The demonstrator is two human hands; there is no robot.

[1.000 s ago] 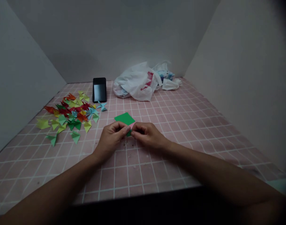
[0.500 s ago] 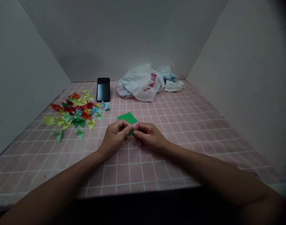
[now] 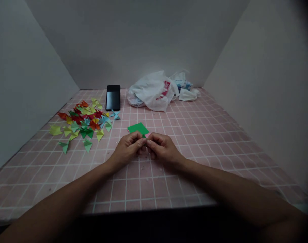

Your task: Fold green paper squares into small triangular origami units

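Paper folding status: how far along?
Done: a pile of folded pieces lies at left on the table. In hand: left hand and right hand pinch a small green piece between fingertips, mostly hidden. Left: a flat green sheet just behind the hands looks unfolded; whether more sheets wait, I cannot tell.

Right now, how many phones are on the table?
1. A black phone stands at the back of the pink table, left of the white plastic bag; another could hide under it.
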